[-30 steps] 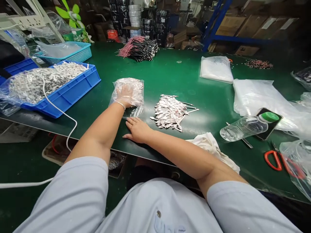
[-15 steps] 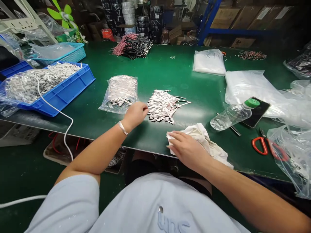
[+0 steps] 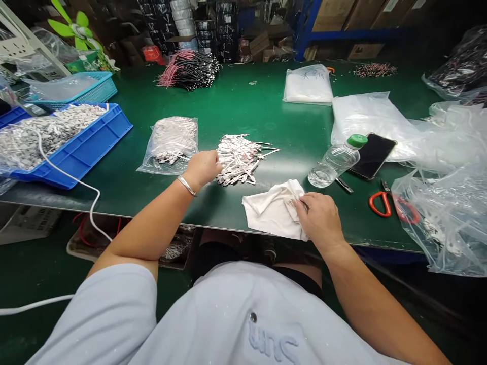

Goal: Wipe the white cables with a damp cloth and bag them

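Note:
My right hand [image 3: 322,218] pinches the right part of a crumpled white cloth [image 3: 266,210] that lies by the table's front edge. My left hand [image 3: 204,166] is closed, resting at the left side of a loose pile of short white cable pieces [image 3: 241,157]. Whether anything sits inside those curled fingers is hidden. Just left of this hand lies a clear plastic bag [image 3: 173,139] filled with similar white pieces.
To the left stands a blue bin [image 3: 91,144] full of white pieces, a white cord [image 3: 72,177] running across it. On the right are a tilted water bottle [image 3: 335,161], a phone [image 3: 375,154], red-handled scissors [image 3: 380,204] and plastic bags [image 3: 449,218]. Pink and black wires [image 3: 190,70] lie behind.
My right hand has gone from lying over the cloth's left part to gripping its right part, and the cloth is spread flatter. My left hand stays by the pile. The whole view has shifted.

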### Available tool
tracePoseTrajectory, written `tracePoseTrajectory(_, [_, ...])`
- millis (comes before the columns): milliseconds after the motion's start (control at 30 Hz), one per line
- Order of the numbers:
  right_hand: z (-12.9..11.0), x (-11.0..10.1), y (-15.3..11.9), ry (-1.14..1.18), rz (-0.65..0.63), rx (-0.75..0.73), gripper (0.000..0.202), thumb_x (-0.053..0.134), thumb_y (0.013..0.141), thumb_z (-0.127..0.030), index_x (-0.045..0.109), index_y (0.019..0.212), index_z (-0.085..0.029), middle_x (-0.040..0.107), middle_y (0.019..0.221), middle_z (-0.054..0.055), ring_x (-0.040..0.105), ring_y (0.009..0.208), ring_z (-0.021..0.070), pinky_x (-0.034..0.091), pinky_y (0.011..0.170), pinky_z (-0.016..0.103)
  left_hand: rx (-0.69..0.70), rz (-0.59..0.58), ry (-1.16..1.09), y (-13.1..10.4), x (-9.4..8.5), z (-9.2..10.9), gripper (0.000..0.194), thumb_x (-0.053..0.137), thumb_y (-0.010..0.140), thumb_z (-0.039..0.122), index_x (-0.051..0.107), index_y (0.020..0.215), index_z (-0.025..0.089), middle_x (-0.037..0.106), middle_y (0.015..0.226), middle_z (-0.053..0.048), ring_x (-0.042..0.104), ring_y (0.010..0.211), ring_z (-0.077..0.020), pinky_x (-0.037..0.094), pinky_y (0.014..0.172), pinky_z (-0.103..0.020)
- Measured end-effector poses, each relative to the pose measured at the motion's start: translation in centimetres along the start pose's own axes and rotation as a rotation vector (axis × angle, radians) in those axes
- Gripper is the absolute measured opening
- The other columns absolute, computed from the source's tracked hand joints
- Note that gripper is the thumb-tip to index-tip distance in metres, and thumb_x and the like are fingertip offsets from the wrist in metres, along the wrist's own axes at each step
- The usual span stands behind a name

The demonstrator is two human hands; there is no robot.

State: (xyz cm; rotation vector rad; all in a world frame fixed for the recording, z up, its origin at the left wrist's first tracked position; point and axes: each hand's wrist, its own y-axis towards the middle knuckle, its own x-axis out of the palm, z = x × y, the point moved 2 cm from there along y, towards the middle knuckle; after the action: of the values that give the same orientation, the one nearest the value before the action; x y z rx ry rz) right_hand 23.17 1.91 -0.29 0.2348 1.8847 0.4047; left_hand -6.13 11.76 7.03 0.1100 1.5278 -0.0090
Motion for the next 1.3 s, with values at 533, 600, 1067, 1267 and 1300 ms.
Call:
tracePoseTrajectory(533, [2.8, -1.3, -0.2, 0.926, 0.250, 0.387, 0.028, 0.063, 0.077, -0.045, 0.065, 0.084, -0.018, 0.065, 0.082, 0.003, 0.060, 0.075, 0.0156, 0.050, 0.074, 0.033, 0.427, -0.152, -0.227, -8.9, 2.4, 9.7, 0.019, 0.054, 0.086, 0.029, 0.066, 0.096, 0.018, 0.067, 0.097, -0.009, 0.061, 0.092, -0.0236, 0.047, 0.081, -0.035])
tracePoseTrajectory(600, [2.8, -1.7, -0.2, 1.117, 0.191, 0.452, 0.029, 0.070, 0.071, -0.046, 0.065, 0.083, -0.019, 0.065, 0.079, 0.002, 0.060, 0.071, 0.0144, 0.050, 0.071, 0.032, 0.474, -0.098, -0.350, -8.5, 2.8, 10.5, 0.030, 0.056, 0.087, 0.033, 0.062, 0.112, 0.017, 0.063, 0.114, -0.012, 0.057, 0.106, -0.0251, 0.045, 0.092, -0.039])
tracePoseTrajectory(1067, [-0.4, -7.0, -1.5, 1.629, -0.435, 0.600, 0.034, 0.077, 0.065, -0.051, 0.069, 0.081, -0.022, 0.064, 0.066, -0.001, 0.056, 0.057, 0.0112, 0.045, 0.055, 0.023, 0.525, -0.841, -1.552, -6.3, -0.4, 16.1, 0.040, 0.066, 0.078, 0.050, 0.049, 0.075, 0.015, 0.045, 0.065, 0.005, 0.040, 0.054, -0.0039, 0.032, 0.051, -0.018])
tracePoseTrajectory(1267, [-0.3, -6.7, -2.0, 1.462, -0.594, 0.566, 0.042, 0.077, 0.062, -0.055, 0.070, 0.079, -0.017, 0.062, 0.066, 0.001, 0.055, 0.058, 0.0131, 0.041, 0.055, 0.025, 0.516, -0.825, -1.497, -6.4, -0.7, 16.6, 0.040, 0.068, 0.077, 0.050, 0.049, 0.074, 0.014, 0.045, 0.065, 0.004, 0.039, 0.053, -0.0039, 0.027, 0.047, -0.018])
tracePoseTrajectory(1300, [0.0, -6.8, -2.0, 1.383, -0.554, 0.536, 0.036, 0.076, 0.066, -0.051, 0.070, 0.075, -0.017, 0.061, 0.065, 0.001, 0.054, 0.058, 0.0123, 0.041, 0.055, 0.025, 0.506, -0.827, -1.498, -6.3, -0.7, 16.6, 0.040, 0.068, 0.077, 0.049, 0.049, 0.073, 0.014, 0.046, 0.064, 0.004, 0.039, 0.053, -0.0038, 0.027, 0.046, -0.018])
